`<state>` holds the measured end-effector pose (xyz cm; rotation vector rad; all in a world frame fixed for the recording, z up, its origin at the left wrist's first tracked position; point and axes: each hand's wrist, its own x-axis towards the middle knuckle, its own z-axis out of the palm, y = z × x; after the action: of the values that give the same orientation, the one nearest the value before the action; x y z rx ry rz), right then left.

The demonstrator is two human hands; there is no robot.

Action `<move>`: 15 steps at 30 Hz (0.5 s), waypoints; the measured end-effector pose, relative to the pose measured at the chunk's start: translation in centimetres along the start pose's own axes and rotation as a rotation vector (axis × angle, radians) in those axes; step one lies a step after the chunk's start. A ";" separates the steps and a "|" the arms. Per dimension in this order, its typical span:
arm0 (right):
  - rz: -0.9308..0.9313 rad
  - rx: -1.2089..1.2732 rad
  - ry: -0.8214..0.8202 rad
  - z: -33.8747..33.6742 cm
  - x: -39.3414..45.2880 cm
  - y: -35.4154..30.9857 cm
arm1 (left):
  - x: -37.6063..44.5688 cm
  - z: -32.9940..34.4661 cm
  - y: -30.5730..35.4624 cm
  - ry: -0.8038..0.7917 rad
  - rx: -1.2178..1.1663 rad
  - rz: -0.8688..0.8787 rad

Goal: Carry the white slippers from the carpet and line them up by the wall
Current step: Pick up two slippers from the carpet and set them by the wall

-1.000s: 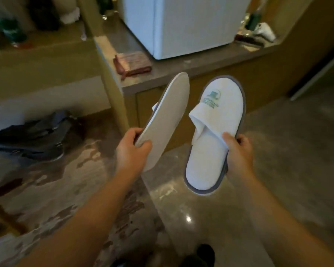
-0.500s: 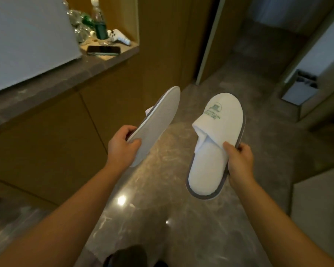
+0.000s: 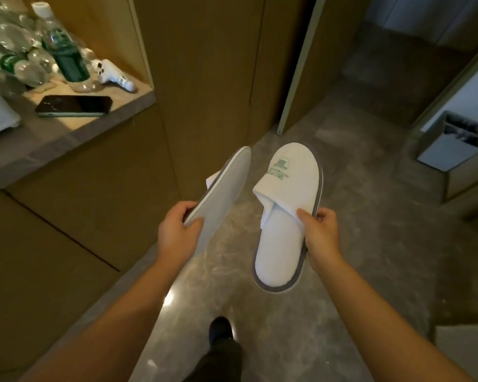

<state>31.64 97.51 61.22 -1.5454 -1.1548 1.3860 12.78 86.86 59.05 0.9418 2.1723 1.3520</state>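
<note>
I hold one white slipper in each hand, in the air over the grey marble floor (image 3: 356,244). My left hand (image 3: 177,232) grips the left slipper (image 3: 221,191) by its heel; it is turned on edge, so its grey sole faces me. My right hand (image 3: 319,232) pinches the side of the right slipper (image 3: 283,216), which lies top up with a green logo on its toe band and a grey rim. The wood-panelled wall (image 3: 210,78) stands straight ahead and to the left.
A counter (image 3: 75,128) at upper left carries a phone (image 3: 75,106), plastic bottles (image 3: 64,53) and a white controller (image 3: 113,75). A door frame edge (image 3: 295,78) rises ahead. A grey bin (image 3: 450,144) stands at right. My dark shoe (image 3: 220,329) is on the floor below.
The view has swung right, from the carpet and counter corner to the hallway by the wood wall. Both hands keep the same hold on the slippers, carried forward.
</note>
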 end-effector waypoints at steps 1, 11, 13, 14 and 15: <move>0.003 -0.009 -0.015 0.6 2.2 -0.8 | 1.8 0.9 0.4 0.022 0.007 -0.022; 0.101 -0.175 -0.324 8.6 22.1 -2.1 | 14.9 8.6 -2.0 0.207 0.082 -0.269; 0.116 -0.256 -0.421 11.1 25.9 -0.7 | 16.4 10.3 -4.1 0.270 0.119 -0.355; 0.118 -0.297 -0.481 12.4 27.7 0.0 | 17.0 11.2 -5.3 0.306 0.127 -0.401; 0.118 -0.339 -0.541 13.7 29.4 0.7 | 17.6 12.1 -6.4 0.340 0.129 -0.438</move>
<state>18.36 124.65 49.40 -1.5239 -1.7171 1.8295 6.47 105.18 48.09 0.2523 2.5474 1.2303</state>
